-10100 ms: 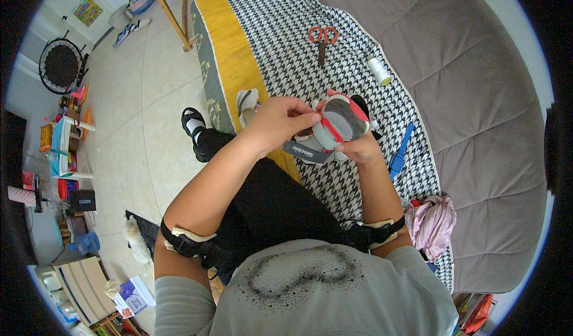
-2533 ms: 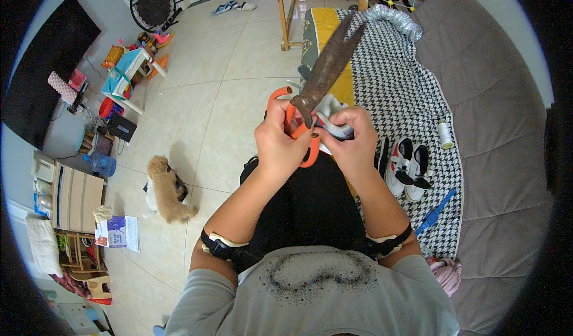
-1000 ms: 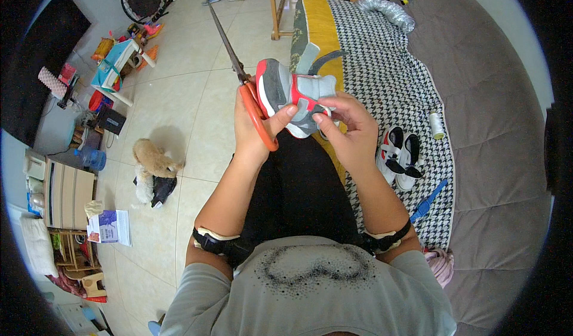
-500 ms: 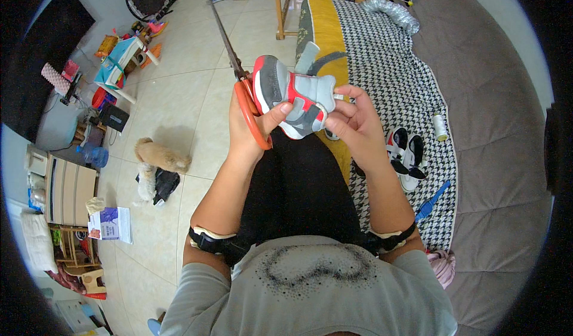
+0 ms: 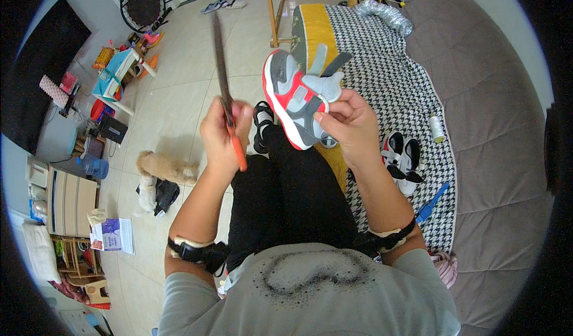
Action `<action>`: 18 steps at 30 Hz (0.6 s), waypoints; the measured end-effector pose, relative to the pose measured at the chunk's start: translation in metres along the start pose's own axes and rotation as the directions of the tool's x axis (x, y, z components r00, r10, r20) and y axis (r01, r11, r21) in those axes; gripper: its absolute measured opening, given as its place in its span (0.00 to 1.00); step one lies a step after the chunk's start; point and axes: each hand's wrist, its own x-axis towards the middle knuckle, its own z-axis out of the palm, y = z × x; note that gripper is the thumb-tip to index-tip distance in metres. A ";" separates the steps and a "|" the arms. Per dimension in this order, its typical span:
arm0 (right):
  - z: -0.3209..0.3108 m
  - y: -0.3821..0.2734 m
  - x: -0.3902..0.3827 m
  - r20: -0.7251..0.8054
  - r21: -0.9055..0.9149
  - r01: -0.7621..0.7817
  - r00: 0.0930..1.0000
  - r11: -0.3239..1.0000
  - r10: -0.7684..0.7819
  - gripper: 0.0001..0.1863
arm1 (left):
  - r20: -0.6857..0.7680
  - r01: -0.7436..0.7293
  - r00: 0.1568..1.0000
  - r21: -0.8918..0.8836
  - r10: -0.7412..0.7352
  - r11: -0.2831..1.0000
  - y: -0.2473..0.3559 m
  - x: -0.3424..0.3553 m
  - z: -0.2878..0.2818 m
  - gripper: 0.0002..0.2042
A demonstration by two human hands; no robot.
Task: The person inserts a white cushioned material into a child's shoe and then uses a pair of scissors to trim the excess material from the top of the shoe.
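Note:
My left hand (image 5: 227, 133) is closed around a pair of scissors (image 5: 222, 67) with orange handles, the long dark blades pointing away from me. Between the thumb and fingers of my right hand (image 5: 352, 124) is a small grey, red and white shoe (image 5: 298, 103), pinched at its ankle opening. Its grey straps stand loose and undone, and its toe points away to the left. A gap separates the scissors from the shoe. Below the hands are my black-trousered legs (image 5: 292, 186), with one foot in a black sandal (image 5: 263, 121).
On the right, a houndstooth cloth (image 5: 382, 67) covers part of a grey sofa (image 5: 495, 157); on it lie a pair of small shoes (image 5: 403, 163), a thread spool (image 5: 437, 128) and a blue strap (image 5: 432, 203). A small dog (image 5: 164, 166) stands on the tiled floor beside a black bag (image 5: 166, 196).
My left hand has let go of the shoe and moved left and down with the scissors. The shoe, now in my right hand alone, has turned so its side and sole edge show.

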 end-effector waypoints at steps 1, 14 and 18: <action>0.001 0.001 0.002 -0.035 0.006 0.029 0.999 1.000 -0.029 0.20 | 0.100 -0.006 0.995 0.032 0.003 0.999 -0.002 -0.006 -0.005 0.04; 0.007 0.012 0.007 -0.200 -0.030 0.311 0.929 0.950 -0.310 0.24 | 0.428 -0.244 0.903 0.568 -0.029 0.786 0.018 -0.034 0.021 0.25; 0.006 0.018 0.007 -0.188 -0.038 0.334 0.923 0.942 -0.335 0.25 | 0.426 -0.260 0.905 0.596 -0.024 0.760 0.012 -0.035 0.032 0.24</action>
